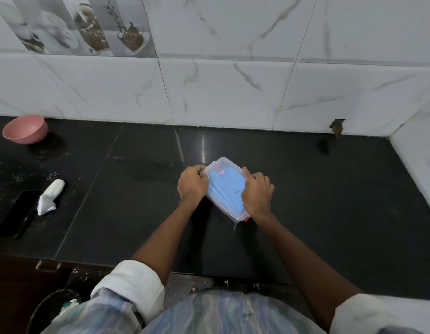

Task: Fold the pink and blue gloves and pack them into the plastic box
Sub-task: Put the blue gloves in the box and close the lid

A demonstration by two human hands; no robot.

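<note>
A clear plastic box [220,163] with its clear lid on lies at the middle of the black counter. Through the lid I see the folded blue glove [224,189]; a small bit of pink [221,173] shows near its far end. My left hand [192,184] grips the box's left edge with curled fingers. My right hand [257,190] grips the right edge, thumb pressed on the lid. A red latch [246,219] shows at the near corner.
A pink bowl [25,128] stands at the back left by the tiled wall. A white crumpled cloth [50,196] and a black phone [16,214] lie at the left. The counter's front edge [161,273] runs just before my body.
</note>
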